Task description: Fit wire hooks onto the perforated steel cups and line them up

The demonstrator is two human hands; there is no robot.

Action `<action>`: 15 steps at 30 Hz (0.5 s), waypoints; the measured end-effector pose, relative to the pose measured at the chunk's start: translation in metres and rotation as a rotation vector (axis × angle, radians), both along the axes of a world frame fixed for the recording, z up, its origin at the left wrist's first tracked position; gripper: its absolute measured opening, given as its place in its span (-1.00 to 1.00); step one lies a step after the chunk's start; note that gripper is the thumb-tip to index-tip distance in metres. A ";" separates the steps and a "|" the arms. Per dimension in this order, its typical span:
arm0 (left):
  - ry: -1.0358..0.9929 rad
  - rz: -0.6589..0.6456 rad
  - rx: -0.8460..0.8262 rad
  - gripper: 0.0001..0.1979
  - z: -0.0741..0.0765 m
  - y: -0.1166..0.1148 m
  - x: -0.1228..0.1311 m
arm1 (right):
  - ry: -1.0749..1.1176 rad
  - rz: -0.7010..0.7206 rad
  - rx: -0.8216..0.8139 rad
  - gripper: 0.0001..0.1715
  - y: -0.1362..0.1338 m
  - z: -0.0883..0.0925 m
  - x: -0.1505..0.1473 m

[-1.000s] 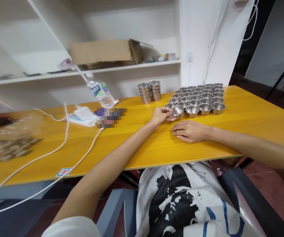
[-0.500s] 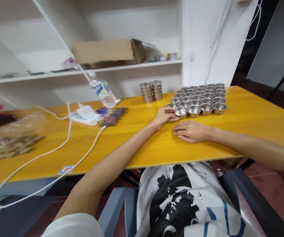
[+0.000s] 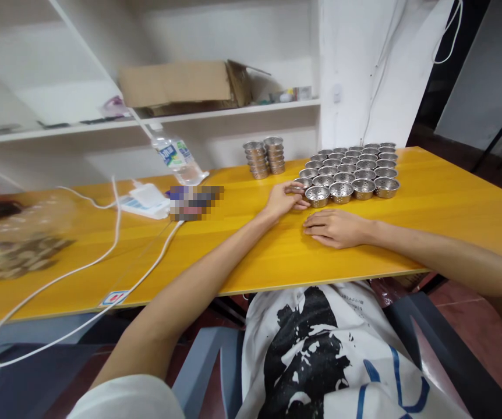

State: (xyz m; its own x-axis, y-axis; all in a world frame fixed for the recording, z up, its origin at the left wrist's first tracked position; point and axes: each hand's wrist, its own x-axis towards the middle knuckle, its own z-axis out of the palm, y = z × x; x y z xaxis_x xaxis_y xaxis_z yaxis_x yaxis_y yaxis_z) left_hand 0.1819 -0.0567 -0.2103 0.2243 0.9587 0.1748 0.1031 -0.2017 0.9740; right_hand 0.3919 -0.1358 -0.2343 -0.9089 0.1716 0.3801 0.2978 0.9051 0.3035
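Observation:
Several small metal cups with holes in their bottoms stand in close rows, among them a front-left perforated metal cup (image 3: 318,196). My left hand (image 3: 282,199) is at the left end of the front row, its thumb and fingers apart. Its fingertips are beside that cup, and I see nothing held in it. My right hand (image 3: 336,228) lies on the table in front of the rows, palm down with fingers stretched out, holding nothing. Behind my left hand rise two stacks of the same cups (image 3: 257,160).
A water bottle (image 3: 179,157) leans at the back of the yellow table (image 3: 251,256). Left of it are a white box-like device (image 3: 146,201) and a looping white cable (image 3: 54,286). A cardboard box (image 3: 175,85) sits on the shelf. Brown pieces (image 3: 19,259) lie far left.
My left hand has drawn back slightly to the left from the front-left cup. My right hand stays resting on the table. The whole view has shifted a little.

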 end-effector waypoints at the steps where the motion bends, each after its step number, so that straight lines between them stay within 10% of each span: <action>1: 0.007 0.043 0.029 -0.67 0.003 0.006 -0.005 | -0.001 0.002 0.001 -0.57 0.000 0.000 0.000; 8: 0.383 0.617 0.479 -0.67 0.051 0.102 -0.079 | 0.017 -0.014 -0.025 -0.60 0.001 0.000 -0.001; 15: 0.632 0.612 0.390 -0.59 0.049 0.152 -0.090 | 0.032 -0.023 -0.013 -0.66 -0.001 -0.002 -0.002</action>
State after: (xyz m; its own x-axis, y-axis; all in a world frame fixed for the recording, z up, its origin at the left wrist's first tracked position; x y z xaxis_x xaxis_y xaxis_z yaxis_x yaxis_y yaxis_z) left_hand 0.0917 0.0955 -0.1617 -0.1337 0.8408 0.5246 0.7810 -0.2365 0.5780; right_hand 0.3896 -0.1366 -0.2359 -0.8918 0.1976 0.4069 0.3284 0.9015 0.2819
